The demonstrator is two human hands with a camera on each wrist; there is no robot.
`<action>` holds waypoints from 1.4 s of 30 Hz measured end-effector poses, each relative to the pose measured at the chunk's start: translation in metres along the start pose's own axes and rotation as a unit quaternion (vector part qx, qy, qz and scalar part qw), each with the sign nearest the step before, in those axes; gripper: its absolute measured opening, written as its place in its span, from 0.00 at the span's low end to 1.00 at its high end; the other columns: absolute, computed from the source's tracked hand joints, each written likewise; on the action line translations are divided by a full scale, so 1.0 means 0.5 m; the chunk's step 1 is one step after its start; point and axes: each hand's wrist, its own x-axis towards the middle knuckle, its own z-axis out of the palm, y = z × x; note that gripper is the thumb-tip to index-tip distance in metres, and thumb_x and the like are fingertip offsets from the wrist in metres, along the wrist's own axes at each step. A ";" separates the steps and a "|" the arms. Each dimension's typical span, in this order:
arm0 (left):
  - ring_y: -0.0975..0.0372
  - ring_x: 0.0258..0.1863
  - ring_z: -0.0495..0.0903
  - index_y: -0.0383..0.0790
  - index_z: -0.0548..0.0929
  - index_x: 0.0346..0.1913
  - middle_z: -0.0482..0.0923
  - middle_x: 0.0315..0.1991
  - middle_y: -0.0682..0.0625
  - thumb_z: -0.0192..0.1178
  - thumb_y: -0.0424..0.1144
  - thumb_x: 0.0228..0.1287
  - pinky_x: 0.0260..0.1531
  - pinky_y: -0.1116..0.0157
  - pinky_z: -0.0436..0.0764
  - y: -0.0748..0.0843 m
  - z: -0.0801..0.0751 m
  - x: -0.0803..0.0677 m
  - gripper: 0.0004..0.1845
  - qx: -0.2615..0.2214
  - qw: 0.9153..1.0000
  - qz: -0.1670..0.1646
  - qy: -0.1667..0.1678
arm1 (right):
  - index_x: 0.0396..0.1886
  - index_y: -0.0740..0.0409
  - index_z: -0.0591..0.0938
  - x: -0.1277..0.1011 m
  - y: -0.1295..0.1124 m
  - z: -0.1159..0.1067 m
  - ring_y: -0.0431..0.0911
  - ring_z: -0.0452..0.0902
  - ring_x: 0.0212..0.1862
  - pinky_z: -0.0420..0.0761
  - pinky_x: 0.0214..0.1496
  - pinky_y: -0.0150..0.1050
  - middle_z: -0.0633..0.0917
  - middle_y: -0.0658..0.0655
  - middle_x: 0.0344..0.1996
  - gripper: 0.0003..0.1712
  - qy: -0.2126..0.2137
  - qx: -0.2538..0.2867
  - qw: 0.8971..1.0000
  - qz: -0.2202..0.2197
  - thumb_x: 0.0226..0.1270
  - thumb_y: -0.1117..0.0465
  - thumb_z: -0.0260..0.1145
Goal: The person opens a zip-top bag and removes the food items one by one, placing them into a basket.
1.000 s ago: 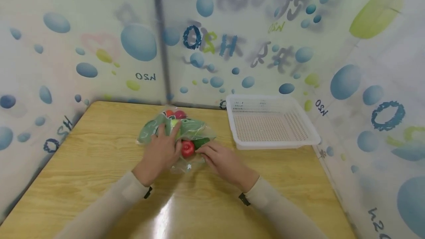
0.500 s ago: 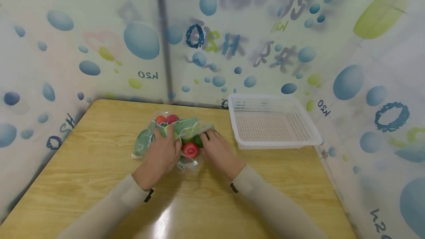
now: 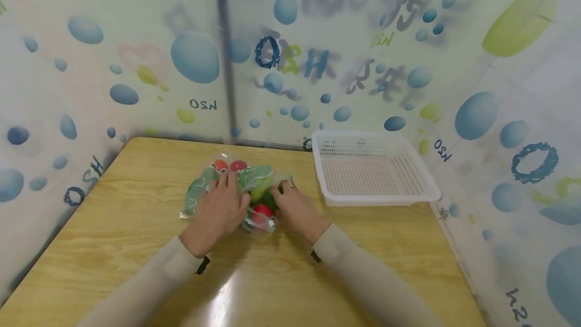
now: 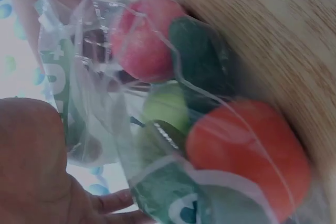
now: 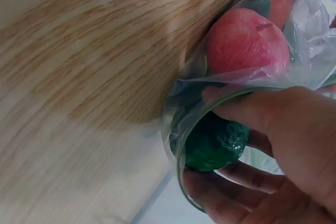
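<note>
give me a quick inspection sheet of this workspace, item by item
surface: wooden table, glare patch near the front edge
job's things: clear plastic bag with green print lying on the table, holding a red apple, a dark green fruit, a pale green fruit and an orange-red fruit
clutter: white perforated basket at the right rear, nothing in it
grippers: left hand rests on top of the bag; right hand grips the bag's open edge, fingers curled round the film
cables: nothing seen
surroundings: curtain walls printed with blue and green bubbles on three sides
</note>
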 end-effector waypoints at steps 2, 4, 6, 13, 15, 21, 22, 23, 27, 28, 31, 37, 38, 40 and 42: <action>0.28 0.78 0.77 0.26 0.64 0.86 0.70 0.84 0.27 0.48 0.49 0.90 0.67 0.25 0.84 -0.004 0.003 0.003 0.36 -0.004 1.000 -0.002 -0.006 | 0.73 0.56 0.86 -0.002 0.002 0.000 0.53 0.94 0.59 0.97 0.56 0.46 0.88 0.65 0.65 0.30 -0.006 0.012 1.000 -0.001 0.77 0.58 0.84; 0.26 0.77 0.77 0.27 0.63 0.86 0.69 0.85 0.27 0.48 0.49 0.90 0.67 0.24 0.84 -0.008 0.005 0.004 0.36 -0.003 1.000 -0.002 -0.008 | 0.74 0.56 0.85 -0.004 0.003 -0.003 0.54 0.93 0.62 0.96 0.59 0.47 0.88 0.64 0.66 0.31 -0.008 0.019 1.000 -0.004 0.77 0.58 0.84; 0.24 0.77 0.77 0.28 0.64 0.86 0.69 0.86 0.26 0.48 0.49 0.90 0.66 0.24 0.85 -0.012 0.006 0.006 0.35 -0.004 1.000 -0.001 -0.006 | 0.76 0.56 0.84 -0.007 0.004 -0.009 0.55 0.92 0.64 0.96 0.61 0.48 0.88 0.63 0.67 0.33 -0.008 0.028 1.000 -0.006 0.77 0.57 0.85; 0.22 0.73 0.78 0.27 0.69 0.78 0.75 0.78 0.24 0.47 0.48 0.90 0.54 0.26 0.90 -0.021 0.011 0.009 0.30 -0.011 1.000 0.010 0.012 | 0.77 0.56 0.84 -0.018 0.012 -0.032 0.56 0.90 0.68 0.94 0.67 0.49 0.88 0.62 0.69 0.33 0.017 0.044 0.999 -0.020 0.78 0.57 0.84; 0.21 0.73 0.78 0.28 0.69 0.78 0.75 0.76 0.23 0.47 0.48 0.91 0.52 0.26 0.90 -0.024 0.013 0.008 0.29 -0.011 1.000 0.006 0.013 | 0.77 0.56 0.83 -0.022 0.015 -0.037 0.55 0.90 0.68 0.94 0.66 0.50 0.88 0.61 0.69 0.32 0.027 0.048 0.998 -0.029 0.78 0.57 0.83; 0.21 0.68 0.80 0.29 0.69 0.78 0.78 0.71 0.21 0.45 0.50 0.93 0.54 0.24 0.89 -0.029 0.015 0.007 0.29 -0.012 1.000 -0.005 0.013 | 0.77 0.56 0.83 -0.037 0.027 -0.056 0.56 0.89 0.66 0.93 0.69 0.49 0.87 0.60 0.69 0.33 0.065 0.067 0.994 -0.062 0.77 0.61 0.83; 0.21 0.68 0.80 0.29 0.69 0.78 0.78 0.70 0.21 0.45 0.50 0.93 0.54 0.24 0.89 -0.029 0.015 0.007 0.29 -0.013 1.000 -0.008 0.012 | 0.77 0.57 0.83 -0.039 0.030 -0.060 0.56 0.89 0.66 0.93 0.69 0.49 0.87 0.61 0.68 0.33 0.074 0.066 0.993 -0.068 0.77 0.61 0.83; 0.21 0.67 0.80 0.30 0.69 0.78 0.78 0.70 0.21 0.44 0.51 0.94 0.54 0.24 0.89 -0.030 0.015 0.007 0.29 -0.013 1.000 -0.011 0.010 | 0.77 0.56 0.83 -0.042 0.032 -0.064 0.56 0.89 0.66 0.93 0.68 0.48 0.87 0.61 0.68 0.34 0.084 0.063 0.992 -0.073 0.76 0.61 0.84; 0.20 0.66 0.80 0.30 0.69 0.78 0.77 0.70 0.20 0.43 0.52 0.93 0.55 0.24 0.88 -0.033 0.015 0.006 0.30 -0.009 1.000 -0.024 0.000 | 0.76 0.55 0.84 -0.053 0.044 -0.081 0.55 0.90 0.65 0.95 0.64 0.47 0.88 0.61 0.68 0.35 0.127 0.055 0.987 -0.085 0.72 0.60 0.86; 0.20 0.66 0.80 0.30 0.69 0.78 0.77 0.70 0.20 0.43 0.52 0.93 0.56 0.24 0.88 -0.033 0.014 0.005 0.30 -0.008 1.000 -0.027 -0.002 | 0.76 0.55 0.84 -0.055 0.048 -0.087 0.55 0.91 0.64 0.96 0.62 0.47 0.88 0.61 0.68 0.36 0.135 0.056 0.985 -0.087 0.72 0.60 0.87; 0.20 0.67 0.79 0.29 0.68 0.79 0.77 0.70 0.19 0.42 0.52 0.93 0.58 0.24 0.88 -0.036 0.011 0.003 0.31 -0.006 0.999 -0.035 -0.006 | 0.76 0.53 0.83 -0.061 0.066 -0.103 0.54 0.91 0.63 0.96 0.61 0.46 0.88 0.61 0.68 0.37 0.152 0.065 0.982 -0.089 0.71 0.60 0.87; 0.19 0.68 0.78 0.28 0.67 0.81 0.76 0.71 0.19 0.42 0.53 0.93 0.58 0.22 0.87 -0.039 0.005 -0.002 0.33 -0.009 0.999 -0.044 -0.011 | 0.78 0.55 0.83 -0.069 0.129 -0.134 0.55 0.91 0.60 0.96 0.59 0.48 0.87 0.63 0.67 0.37 0.164 0.085 0.980 -0.072 0.72 0.61 0.86; 0.19 0.68 0.78 0.28 0.67 0.81 0.76 0.70 0.19 0.42 0.53 0.93 0.58 0.22 0.86 -0.041 0.005 -0.003 0.33 -0.011 0.999 -0.043 -0.009 | 0.78 0.56 0.83 -0.071 0.142 -0.139 0.56 0.91 0.60 0.96 0.59 0.48 0.87 0.64 0.67 0.37 0.163 0.088 0.980 -0.067 0.73 0.61 0.85; 0.18 0.68 0.77 0.27 0.68 0.80 0.76 0.70 0.19 0.42 0.53 0.93 0.58 0.21 0.86 -0.044 0.006 -0.005 0.33 -0.013 0.999 -0.043 -0.005 | 0.79 0.58 0.82 -0.075 0.170 -0.148 0.56 0.91 0.58 0.96 0.57 0.50 0.86 0.65 0.66 0.36 0.160 0.093 0.981 -0.055 0.74 0.62 0.84; 0.18 0.68 0.77 0.27 0.68 0.80 0.76 0.70 0.18 0.42 0.53 0.93 0.59 0.20 0.85 -0.048 0.007 -0.007 0.33 -0.013 0.999 -0.042 -0.002 | 0.80 0.59 0.81 -0.078 0.199 -0.159 0.57 0.91 0.56 0.96 0.56 0.51 0.85 0.67 0.66 0.37 0.151 0.097 0.983 -0.040 0.75 0.62 0.82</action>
